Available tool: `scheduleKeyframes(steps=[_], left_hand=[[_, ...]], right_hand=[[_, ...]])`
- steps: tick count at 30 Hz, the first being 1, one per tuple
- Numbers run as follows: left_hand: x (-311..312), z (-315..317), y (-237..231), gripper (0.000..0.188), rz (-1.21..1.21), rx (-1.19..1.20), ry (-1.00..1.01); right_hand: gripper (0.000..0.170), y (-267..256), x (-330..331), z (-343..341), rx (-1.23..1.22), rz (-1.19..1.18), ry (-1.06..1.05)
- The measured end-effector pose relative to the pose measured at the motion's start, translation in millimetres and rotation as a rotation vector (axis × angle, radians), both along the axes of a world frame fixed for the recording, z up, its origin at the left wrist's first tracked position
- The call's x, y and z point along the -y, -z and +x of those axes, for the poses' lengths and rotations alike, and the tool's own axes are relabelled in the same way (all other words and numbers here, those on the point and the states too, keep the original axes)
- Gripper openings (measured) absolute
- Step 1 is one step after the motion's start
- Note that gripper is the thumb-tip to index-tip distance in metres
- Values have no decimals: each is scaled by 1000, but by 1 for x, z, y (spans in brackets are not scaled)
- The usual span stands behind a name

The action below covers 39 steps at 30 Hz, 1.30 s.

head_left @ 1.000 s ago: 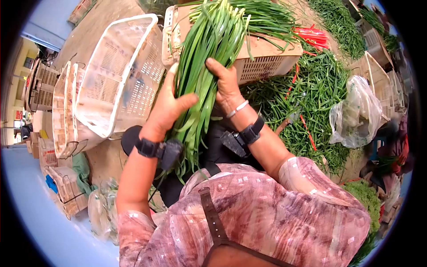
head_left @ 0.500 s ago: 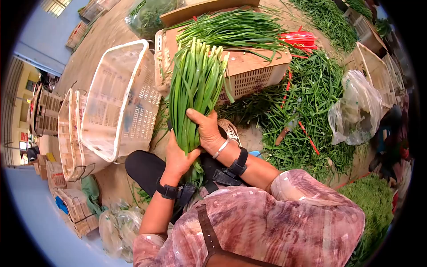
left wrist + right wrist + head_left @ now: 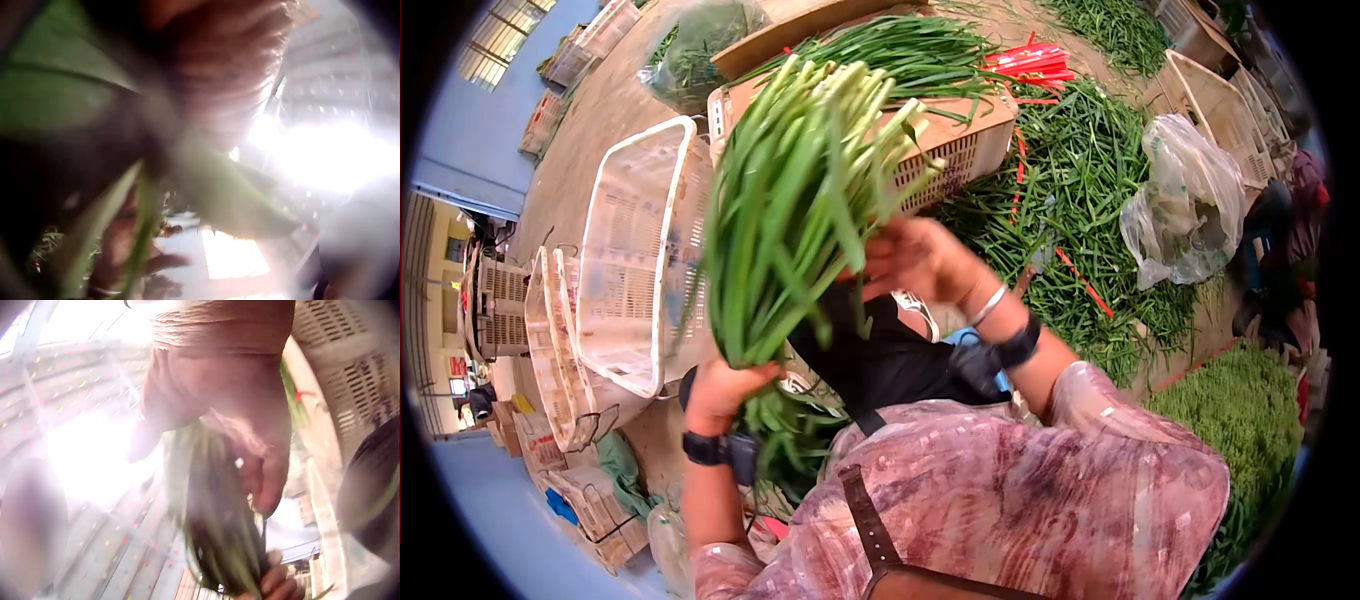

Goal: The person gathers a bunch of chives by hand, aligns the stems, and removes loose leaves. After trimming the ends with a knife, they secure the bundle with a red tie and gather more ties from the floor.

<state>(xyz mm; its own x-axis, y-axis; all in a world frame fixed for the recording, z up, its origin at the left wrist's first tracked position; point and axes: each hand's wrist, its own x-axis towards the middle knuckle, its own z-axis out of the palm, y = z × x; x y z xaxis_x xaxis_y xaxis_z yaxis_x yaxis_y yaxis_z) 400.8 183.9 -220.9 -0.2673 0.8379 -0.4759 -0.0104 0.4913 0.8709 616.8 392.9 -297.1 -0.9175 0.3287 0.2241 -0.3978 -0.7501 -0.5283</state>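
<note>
My left hand (image 3: pixel 725 390) grips a thick bunch of long green stalks (image 3: pixel 770 220) near its lower, leafy part, the pale cut ends up and tilted to the right. Just right of the bunch, my right hand (image 3: pixel 920 262) is blurred, its fingers loosely bent beside the stalks and not round them. In the right wrist view the right hand (image 3: pixel 219 394) has its fingers apart over the bunch (image 3: pixel 215 506), and left fingertips (image 3: pixel 281 584) show below. The left wrist view is mostly filled by the left hand (image 3: pixel 219 69) and blurred leaves.
More stalks (image 3: pixel 900 50) and red ties (image 3: pixel 1035 65) lie on a board over an upturned crate (image 3: pixel 960 165). White crates (image 3: pixel 635 260) stand at left. Loose greens (image 3: pixel 1080 200) cover the floor at right, with a knife and a plastic bag (image 3: pixel 1185 200).
The bunch has moved left and tilted, held by the left hand. My right hand has let go of it and moved right. The head view has shifted.
</note>
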Motion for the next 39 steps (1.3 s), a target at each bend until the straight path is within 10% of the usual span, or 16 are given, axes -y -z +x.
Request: scheduleKeyframes(steps=[4, 7, 15, 24, 27, 32, 39], left_hand=[[7, -9, 3, 48, 89, 116, 100], [21, -5, 23, 57, -62, 156, 55], [33, -9, 27, 65, -77, 371, 15], [46, -1, 51, 57, -53, 502, -76], [51, -2, 57, 56, -29, 527, -109], [49, -3, 59, 56, -41, 551, -116], [52, -14, 66, 59, -54, 538, -83]], right_hand=[[51, 69, -47, 22, 995, 370, 537], [37, 58, -45, 27, 764, -170, 385], [38, 34, -38, -14, 782, 403, 278], [22, 79, -56, -32, 848, 938, 685], [24, 98, -89, -11, 954, 290, 753], [45, 79, -74, -4, 872, 989, 39], [54, 88, -58, -11, 852, 532, -19]])
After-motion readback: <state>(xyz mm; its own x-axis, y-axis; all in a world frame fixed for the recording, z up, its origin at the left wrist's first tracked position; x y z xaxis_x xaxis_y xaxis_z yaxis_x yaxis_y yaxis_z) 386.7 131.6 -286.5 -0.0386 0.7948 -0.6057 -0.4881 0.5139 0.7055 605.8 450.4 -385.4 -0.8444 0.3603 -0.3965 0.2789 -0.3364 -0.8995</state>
